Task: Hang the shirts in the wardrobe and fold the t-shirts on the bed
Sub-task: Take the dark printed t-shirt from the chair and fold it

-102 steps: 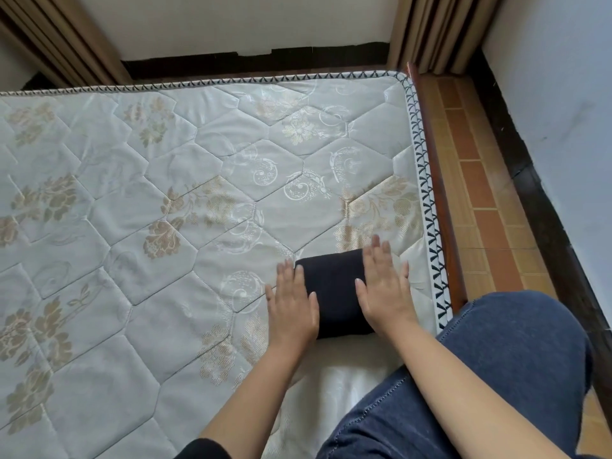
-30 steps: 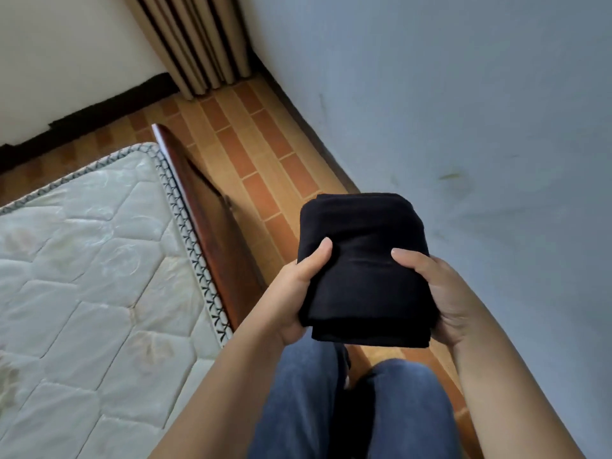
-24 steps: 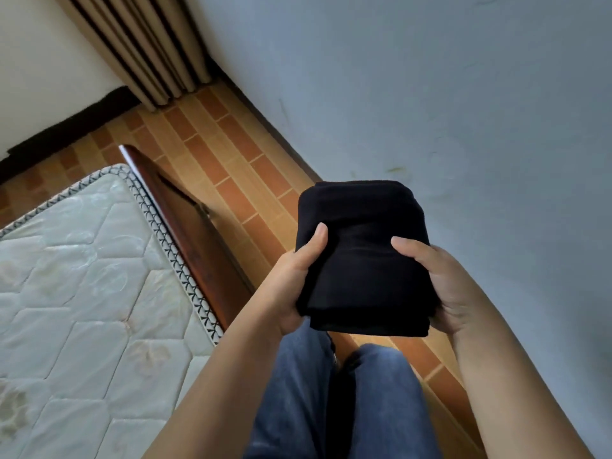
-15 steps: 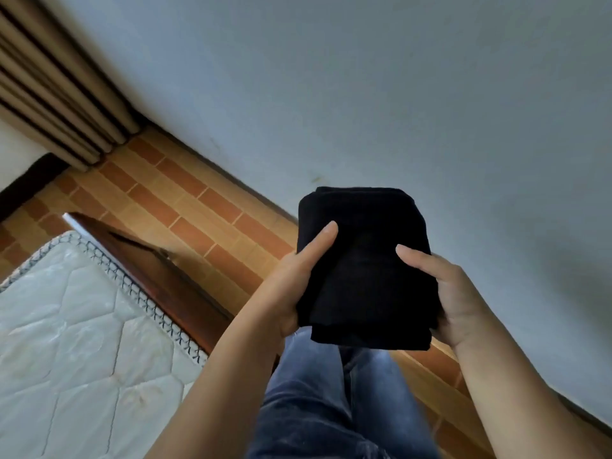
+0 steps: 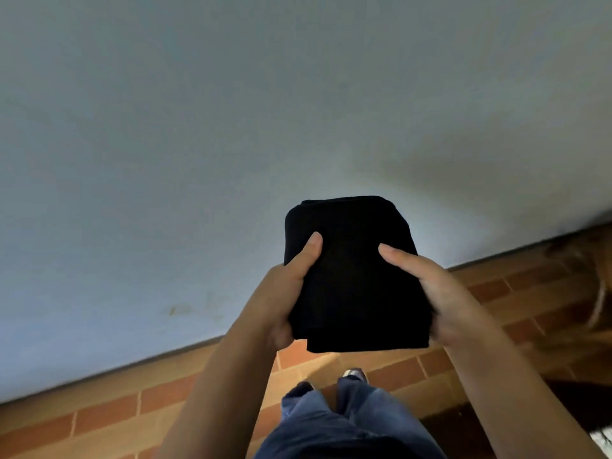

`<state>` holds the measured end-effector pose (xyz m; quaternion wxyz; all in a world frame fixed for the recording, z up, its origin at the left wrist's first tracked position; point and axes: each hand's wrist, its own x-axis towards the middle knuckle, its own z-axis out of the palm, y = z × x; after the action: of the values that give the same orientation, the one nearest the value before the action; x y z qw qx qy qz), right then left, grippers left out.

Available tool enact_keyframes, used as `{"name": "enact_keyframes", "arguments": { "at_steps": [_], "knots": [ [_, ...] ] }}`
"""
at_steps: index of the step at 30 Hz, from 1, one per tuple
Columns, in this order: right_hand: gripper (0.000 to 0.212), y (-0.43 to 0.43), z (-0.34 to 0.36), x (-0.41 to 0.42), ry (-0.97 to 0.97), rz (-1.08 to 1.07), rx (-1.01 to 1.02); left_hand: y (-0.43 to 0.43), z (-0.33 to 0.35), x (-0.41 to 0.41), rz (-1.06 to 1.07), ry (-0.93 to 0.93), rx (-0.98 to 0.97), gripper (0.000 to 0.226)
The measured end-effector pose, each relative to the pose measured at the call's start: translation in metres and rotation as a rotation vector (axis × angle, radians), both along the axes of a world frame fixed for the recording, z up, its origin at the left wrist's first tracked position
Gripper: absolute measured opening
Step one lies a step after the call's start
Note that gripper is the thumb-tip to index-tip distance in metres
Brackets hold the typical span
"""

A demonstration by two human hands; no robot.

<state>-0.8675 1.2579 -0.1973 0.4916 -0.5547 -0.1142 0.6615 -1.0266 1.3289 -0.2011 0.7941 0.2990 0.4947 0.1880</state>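
Note:
A black t-shirt (image 5: 351,276), folded into a compact thick rectangle, is held up in front of me at chest height. My left hand (image 5: 284,293) grips its left edge with the thumb lying on top. My right hand (image 5: 440,299) grips its right edge, thumb on top and fingers hidden underneath. The bed and the wardrobe are out of view.
A plain pale grey-blue wall (image 5: 231,127) fills the upper part of the view, close ahead. Below it runs an orange brick-pattern floor (image 5: 99,422). My legs in blue jeans (image 5: 334,422) stand on it. A dark blurred shape (image 5: 589,409) lies at the lower right.
The folded t-shirt was lifted off the mattress and is carried in both hands. I have turned to the right, away from the bed, which has left the view; the wall now faces me.

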Motion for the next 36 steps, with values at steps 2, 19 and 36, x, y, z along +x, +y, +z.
{"name": "enact_keyframes", "arguments": {
  "at_steps": [2, 19, 36],
  "knots": [
    [0.053, -0.010, 0.002, 0.011, 0.018, -0.078, 0.055, 0.006, 0.006, 0.018, -0.113, 0.002, 0.000, 0.069],
    [0.044, -0.146, 0.002, 0.101, -0.031, -0.858, 0.059, -0.054, 0.010, 0.202, -0.839, -0.001, 0.016, 0.031],
    [0.053, -0.260, -0.004, 0.289, -0.037, -1.211, 0.063, -0.151, 0.004, 0.441, -1.189, -0.056, -0.028, 0.027]
  ]
}}
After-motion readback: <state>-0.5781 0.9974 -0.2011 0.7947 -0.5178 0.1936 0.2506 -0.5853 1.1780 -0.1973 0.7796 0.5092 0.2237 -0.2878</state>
